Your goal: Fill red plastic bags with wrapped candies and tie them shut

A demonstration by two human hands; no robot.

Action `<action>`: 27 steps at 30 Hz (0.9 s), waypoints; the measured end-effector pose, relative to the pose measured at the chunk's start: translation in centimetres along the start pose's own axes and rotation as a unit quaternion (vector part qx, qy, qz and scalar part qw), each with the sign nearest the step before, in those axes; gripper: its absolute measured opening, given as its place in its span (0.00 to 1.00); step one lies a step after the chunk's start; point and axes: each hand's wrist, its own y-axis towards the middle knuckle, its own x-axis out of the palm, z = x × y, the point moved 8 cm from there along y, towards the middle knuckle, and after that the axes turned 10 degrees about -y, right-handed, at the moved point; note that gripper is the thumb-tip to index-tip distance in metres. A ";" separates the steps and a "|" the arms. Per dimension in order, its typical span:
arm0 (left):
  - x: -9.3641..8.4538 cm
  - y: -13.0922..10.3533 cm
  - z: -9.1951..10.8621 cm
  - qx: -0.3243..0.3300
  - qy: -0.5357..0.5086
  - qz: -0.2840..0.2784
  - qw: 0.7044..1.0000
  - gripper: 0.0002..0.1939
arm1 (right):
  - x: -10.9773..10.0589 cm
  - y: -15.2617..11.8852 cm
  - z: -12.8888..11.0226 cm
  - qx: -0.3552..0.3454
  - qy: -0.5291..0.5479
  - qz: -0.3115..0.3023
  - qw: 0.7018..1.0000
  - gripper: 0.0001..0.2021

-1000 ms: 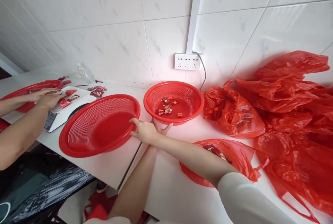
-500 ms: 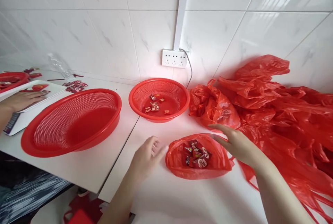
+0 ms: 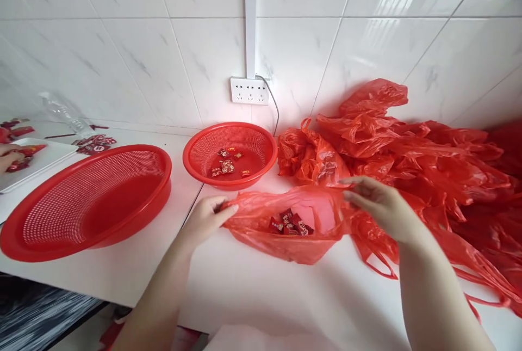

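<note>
A thin red plastic bag [image 3: 281, 250] is stretched open between my two hands, low over the white table. Inside it lies a small heap of dark red wrapped packets [image 3: 291, 225] with pale printing. My left hand [image 3: 206, 220] pinches the bag's left rim between thumb and fingers. At the opposite side, my right hand [image 3: 377, 207] has its fingers curled on the right rim, with some fingertips hidden by the hand and the film. Just behind the bag stands a round red basket [image 3: 192, 163] with several small packets [image 3: 227, 166] in its bottom.
A larger red basket [image 3: 53, 223] stands on the left of the table. Red plastic bags [image 3: 411, 160] are heaped along the right. Farther left are a clear bottle [image 3: 65, 114], loose red packets [image 3: 95, 144], a white tray [image 3: 35, 168] and another person's hand [image 3: 6, 160]. A socket strip [image 3: 249, 91] is on the wall.
Both my hands have gone from hovering beside the bag to gripping its rim. The bag is raised and pulled wider. The view has turned slightly to the right.
</note>
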 end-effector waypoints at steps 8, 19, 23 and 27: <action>-4.2 0.1 9.0 0.148 0.043 0.150 0.977 0.15 | 0.4 1.0 -7.6 -0.113 0.088 0.079 0.987 0.08; 0.3 1.7 11.9 0.226 -0.343 -0.029 0.912 0.07 | 1.4 -0.2 -15.8 -0.244 0.230 0.223 0.915 0.12; 4.0 0.9 11.4 0.183 -0.217 -0.156 0.946 0.20 | 5.0 -1.0 -19.5 -0.340 0.176 0.069 0.921 0.12; 5.4 0.9 10.9 0.161 -0.160 -0.170 0.959 0.08 | 6.7 -1.9 -21.1 -0.418 0.097 -0.008 0.903 0.12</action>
